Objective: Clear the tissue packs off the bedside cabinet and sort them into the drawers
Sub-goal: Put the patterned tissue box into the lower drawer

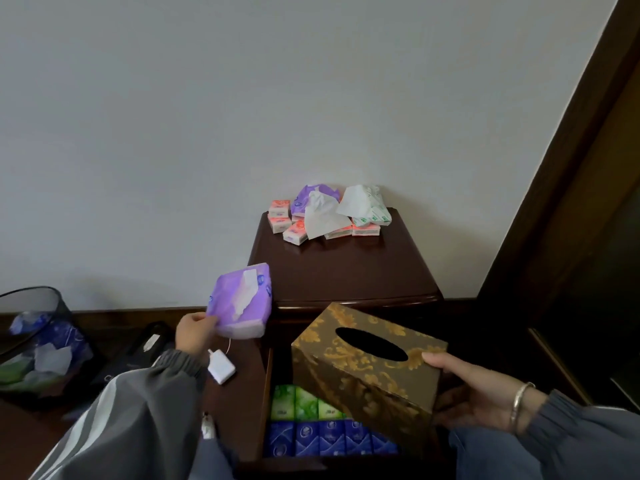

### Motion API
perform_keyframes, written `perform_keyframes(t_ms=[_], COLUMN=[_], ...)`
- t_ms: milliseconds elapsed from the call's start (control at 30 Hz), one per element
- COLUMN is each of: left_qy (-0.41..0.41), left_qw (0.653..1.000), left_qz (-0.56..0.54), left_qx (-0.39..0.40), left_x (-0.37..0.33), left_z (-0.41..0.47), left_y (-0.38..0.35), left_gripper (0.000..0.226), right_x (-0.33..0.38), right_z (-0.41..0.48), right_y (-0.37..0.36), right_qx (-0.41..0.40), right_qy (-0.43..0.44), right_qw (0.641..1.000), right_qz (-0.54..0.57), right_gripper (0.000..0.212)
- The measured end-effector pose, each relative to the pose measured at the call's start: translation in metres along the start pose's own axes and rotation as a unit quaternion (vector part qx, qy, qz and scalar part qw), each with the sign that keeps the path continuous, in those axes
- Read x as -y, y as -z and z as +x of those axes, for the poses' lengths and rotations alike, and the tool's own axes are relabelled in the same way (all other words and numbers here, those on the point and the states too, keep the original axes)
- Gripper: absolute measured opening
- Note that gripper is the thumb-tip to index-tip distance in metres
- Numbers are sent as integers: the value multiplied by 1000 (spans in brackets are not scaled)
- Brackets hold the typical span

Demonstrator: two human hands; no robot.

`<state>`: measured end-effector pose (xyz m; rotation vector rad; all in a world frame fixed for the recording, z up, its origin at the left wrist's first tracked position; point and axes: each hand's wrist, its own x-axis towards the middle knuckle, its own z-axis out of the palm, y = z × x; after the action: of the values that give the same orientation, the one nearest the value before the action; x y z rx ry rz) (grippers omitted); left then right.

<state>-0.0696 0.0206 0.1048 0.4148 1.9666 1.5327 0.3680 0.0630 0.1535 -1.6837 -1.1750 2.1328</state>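
Observation:
My left hand (194,332) grips a purple tissue pack (240,301) by its lower left corner, just left of the dark wooden bedside cabinet (346,271). My right hand (474,393) holds a gold-patterned tissue box (367,365) with an oval slot, tilted above the open drawer (266,393). In the drawer lie green packs (301,403) and a row of blue packs (325,441). At the back of the cabinet top sits a heap of small orange packs (294,233), a purple pack (304,199) and a green-and-white pack (370,211) with tissues sticking out.
A black mesh waste bin (38,341) with crumpled wrappers stands at the left by the wall. A small white tag (221,368) dangles on a cord below my left hand. A dark wooden frame (571,202) rises at the right.

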Motion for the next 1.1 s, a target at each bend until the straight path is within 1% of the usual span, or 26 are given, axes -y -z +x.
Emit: perform_keyframes(t_ms=[133, 233, 267, 400, 500, 567, 600, 667, 733, 900, 1100], left_qy=[23, 28, 34, 65, 77, 75, 73, 74, 75, 68, 83], left_qw=[992, 980, 977, 974, 967, 967, 968, 968, 965, 965, 964], left_qz=[-110, -171, -182, -186, -208, -212, -212, -220, -236, -240, -245], left_qx=[-62, -97, -104, -110, -125, -119, -111, -97, -90, -79, -66], left_x=[22, 45, 55, 84, 95, 100, 101, 101, 98, 88, 79], left_z=[-6, -17, -19, -25, -26, -26, -25, -23, -20, -19, -18], left_y=[52, 69, 71, 59, 47, 46, 47, 51, 53, 45, 44], left_gripper=[8, 19, 21, 16, 26, 23, 19, 17, 19, 24, 20], right_x=[-15, -27, -28, -30, -28, -27, -27, -30, -35, -43, -27], right_z=[24, 52, 62, 98, 116, 122, 126, 133, 142, 169, 200], right_y=[-35, -62, -71, -107, -119, -117, -114, -111, -112, -152, -193], right_qx=[11, -18, -31, -81, -104, -116, -124, -143, -146, -144, -206], right_qy=[-75, -93, -97, -91, -94, -96, -96, -93, -83, -79, -63], right_qw=[997, 995, 995, 992, 989, 986, 985, 981, 976, 958, 927], right_qz=[-25, 14, 19, -3, 46, 70, 72, 90, 138, 236, 306], right_gripper=[74, 73, 71, 60, 42, 37, 38, 41, 40, 39, 74])
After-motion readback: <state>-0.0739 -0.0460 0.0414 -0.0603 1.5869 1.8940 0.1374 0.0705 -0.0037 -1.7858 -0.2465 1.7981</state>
